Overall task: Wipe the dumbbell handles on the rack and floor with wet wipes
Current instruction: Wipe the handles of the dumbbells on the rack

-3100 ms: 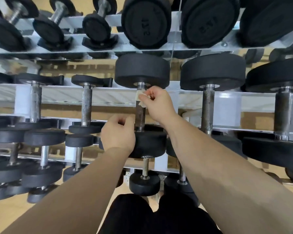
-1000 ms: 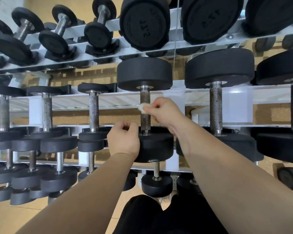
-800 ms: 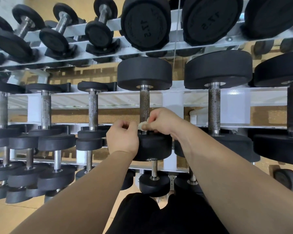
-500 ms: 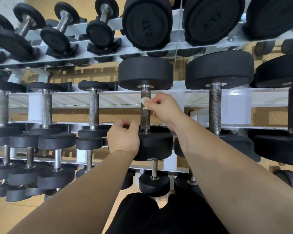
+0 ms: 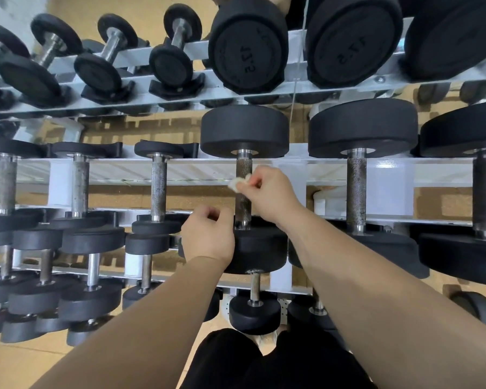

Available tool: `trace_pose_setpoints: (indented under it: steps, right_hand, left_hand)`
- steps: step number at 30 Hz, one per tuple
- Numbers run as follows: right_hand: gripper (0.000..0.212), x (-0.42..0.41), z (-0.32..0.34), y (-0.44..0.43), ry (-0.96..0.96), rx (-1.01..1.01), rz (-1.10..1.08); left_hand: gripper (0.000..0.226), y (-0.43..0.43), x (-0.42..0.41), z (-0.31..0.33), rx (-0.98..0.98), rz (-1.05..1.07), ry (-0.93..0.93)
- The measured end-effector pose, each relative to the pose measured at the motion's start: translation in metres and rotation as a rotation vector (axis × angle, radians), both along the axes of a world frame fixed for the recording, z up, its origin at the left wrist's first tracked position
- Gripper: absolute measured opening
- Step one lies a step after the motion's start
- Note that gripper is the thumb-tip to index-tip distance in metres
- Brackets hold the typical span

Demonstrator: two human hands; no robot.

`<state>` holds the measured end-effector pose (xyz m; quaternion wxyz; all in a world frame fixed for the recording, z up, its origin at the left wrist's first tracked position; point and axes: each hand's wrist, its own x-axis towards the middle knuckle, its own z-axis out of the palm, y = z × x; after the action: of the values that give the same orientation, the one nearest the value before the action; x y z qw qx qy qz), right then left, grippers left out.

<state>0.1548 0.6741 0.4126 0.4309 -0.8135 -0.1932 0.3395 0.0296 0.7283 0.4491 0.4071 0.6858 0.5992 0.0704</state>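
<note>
A black dumbbell lies on the middle shelf of the white rack (image 5: 390,169), its knurled metal handle (image 5: 243,167) running away from me. My right hand (image 5: 270,192) pinches a small crumpled white wet wipe (image 5: 237,183) against the middle of that handle. My left hand (image 5: 208,237) has curled fingers and grips the left side of the near black head (image 5: 260,251). The handle's lower part is partly hidden behind my right hand.
More dumbbells fill all three shelves: smaller ones at left (image 5: 159,189), heavier ones at right (image 5: 357,192) and on the top shelf (image 5: 247,46). Small dumbbells (image 5: 254,307) sit on the lowest shelf. A loose one (image 5: 477,307) lies on the tan floor at right.
My right hand slid the wipe down the handle to the near head, back up, and now sits near mid-handle. My left hand stayed on the near head.
</note>
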Motion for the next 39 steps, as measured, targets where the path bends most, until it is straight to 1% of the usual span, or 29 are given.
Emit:
trace_pose_setpoints:
  steps: [2,3,5,8,10,12,14,16,17,19,20,22,24,25,27,30,33,35,37,39]
  right_hand:
    - [0.025,-0.001,-0.001,-0.010,-0.021,-0.127,0.237]
    - [0.026,0.000,0.000,-0.012,-0.036,-0.159,0.300]
    - [0.027,0.000,0.002,-0.009,-0.086,-0.130,0.296]
    - [0.024,0.000,0.003,0.003,-0.239,-0.024,0.171]
    - [0.021,0.003,0.002,0.011,-0.341,0.000,0.120]
    - [0.019,0.003,-0.001,0.009,-0.355,0.032,0.100]
    - [0.018,0.000,-0.003,-0.003,-0.273,0.057,0.169]
    - [0.019,-0.001,0.000,-0.015,-0.205,0.025,0.336]
    - [0.020,0.001,0.001,-0.016,-0.229,-0.005,0.415]
    - [0.018,0.008,0.005,-0.004,-0.399,-0.043,0.487]
    - [0.015,0.012,0.007,0.006,-0.480,-0.058,0.473]
    - [0.012,0.019,0.012,0.026,-0.568,-0.109,0.375]
    - [0.015,0.018,0.012,0.036,-0.582,-0.157,0.288]
    - [0.016,0.014,0.012,0.035,-0.571,-0.167,0.279]
    - [0.016,0.004,0.011,0.023,-0.542,-0.161,0.363]
    - [0.012,-0.002,0.014,-0.004,-0.507,-0.140,0.635]
    - [0.015,0.011,0.018,-0.003,-0.566,-0.122,0.758]
    - [0.020,0.023,0.017,0.012,-0.682,-0.164,0.743]
    - [0.024,0.032,0.017,0.026,-0.784,-0.214,0.626]
    - [0.024,0.030,0.013,0.028,-0.779,-0.198,0.495]
  left_hand:
    - [0.019,0.000,0.000,0.000,0.001,0.001,0.000]
    - [0.018,0.000,0.000,0.001,-0.001,0.003,-0.002]
    - [0.018,0.000,0.000,0.001,-0.007,0.004,-0.002]
    - [0.021,-0.001,0.000,0.001,-0.008,0.005,0.001]
    - [0.021,-0.002,0.001,0.002,-0.011,0.007,-0.001]
    - [0.021,-0.002,0.001,0.001,-0.008,0.008,-0.002]
    - [0.021,-0.001,0.000,0.000,0.002,0.003,-0.003]
    - [0.021,-0.001,-0.001,0.000,0.008,-0.001,-0.009]
    - [0.021,0.000,-0.001,0.000,0.009,-0.002,-0.008]
    - [0.023,0.000,-0.001,0.001,0.015,-0.005,0.005]
    - [0.024,-0.001,0.000,0.001,0.020,-0.011,0.012]
    - [0.025,-0.001,0.000,0.002,0.018,-0.017,0.016]
    - [0.028,-0.001,0.000,0.003,0.010,-0.014,0.010]
    - [0.030,-0.001,0.000,0.003,0.009,-0.017,0.010]
    - [0.032,-0.001,-0.001,0.004,0.004,-0.024,0.006]
    - [0.026,-0.001,-0.001,0.004,0.000,-0.032,0.001]
    - [0.025,-0.001,-0.001,0.004,0.010,-0.034,0.005]
    - [0.026,-0.001,-0.001,0.004,0.011,-0.034,0.004]
    - [0.027,-0.002,-0.001,0.003,0.010,-0.026,-0.007]
    - [0.028,-0.001,-0.001,0.003,0.012,-0.032,-0.016]
